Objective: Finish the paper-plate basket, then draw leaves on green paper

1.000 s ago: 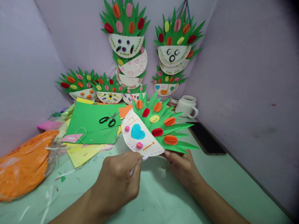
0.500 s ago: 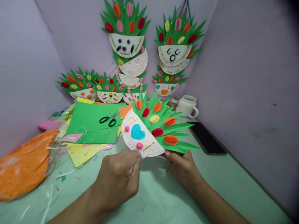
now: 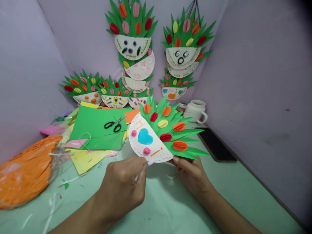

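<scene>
My left hand (image 3: 125, 183) is closed in a pinch around a pale purple marker (image 3: 150, 162), most of it hidden by my fingers. Its tip is at the lower rim of a half paper plate (image 3: 158, 152), where small purple marks run along the edge. The plate bears a blue heart, two pink flowers and orange letters. Green paper leaves (image 3: 190, 131) with orange, red and yellow paper tulips fan out of it. At its lower right corner my right hand (image 3: 192, 172) grips the plate, thumb in front, holding it tilted above the table.
Black-handled scissors (image 3: 117, 126) lie on green paper (image 3: 97, 120) over yellow sheets. An orange packet (image 3: 26, 172) sits left. A white mug (image 3: 195, 111) and a phone (image 3: 215, 143) are at right. Similar plate bouquets (image 3: 133, 47) hang or stand along the wall.
The plate has shifted slightly to the right against the marker tip. My left hand stays almost in place, and both grips are the same.
</scene>
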{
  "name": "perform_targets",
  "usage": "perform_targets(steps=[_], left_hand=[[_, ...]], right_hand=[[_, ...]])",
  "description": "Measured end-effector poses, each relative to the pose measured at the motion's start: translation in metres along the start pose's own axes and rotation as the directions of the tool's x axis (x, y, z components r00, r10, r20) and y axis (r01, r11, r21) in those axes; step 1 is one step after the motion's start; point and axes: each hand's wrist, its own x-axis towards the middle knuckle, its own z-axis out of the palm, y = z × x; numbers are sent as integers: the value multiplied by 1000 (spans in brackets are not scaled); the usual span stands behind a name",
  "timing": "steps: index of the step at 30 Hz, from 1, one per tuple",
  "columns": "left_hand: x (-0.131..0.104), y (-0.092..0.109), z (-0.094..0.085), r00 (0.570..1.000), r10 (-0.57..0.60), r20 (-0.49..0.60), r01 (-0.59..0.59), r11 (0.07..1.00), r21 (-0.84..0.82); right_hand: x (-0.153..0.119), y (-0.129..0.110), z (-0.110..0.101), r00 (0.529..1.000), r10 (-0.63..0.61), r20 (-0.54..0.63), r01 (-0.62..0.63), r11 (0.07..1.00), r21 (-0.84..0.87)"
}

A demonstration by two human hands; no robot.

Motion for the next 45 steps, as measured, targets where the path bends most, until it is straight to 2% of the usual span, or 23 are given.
perform_targets(steps=[15, 31, 45], left_hand=[[1, 0, 0, 1000, -1, 22, 1, 1000, 21], [1, -2, 3, 1000, 11, -27, -10, 1000, 3], [1, -1, 1, 1000, 7, -19, -7, 1000, 8]], right_hand=[[-1, -3, 4, 1000, 23, 2, -23, 998, -65], [-1, -2, 3, 1000, 27, 0, -27, 997, -75], [-1, -3, 3, 1000, 20, -15, -21, 997, -68]])
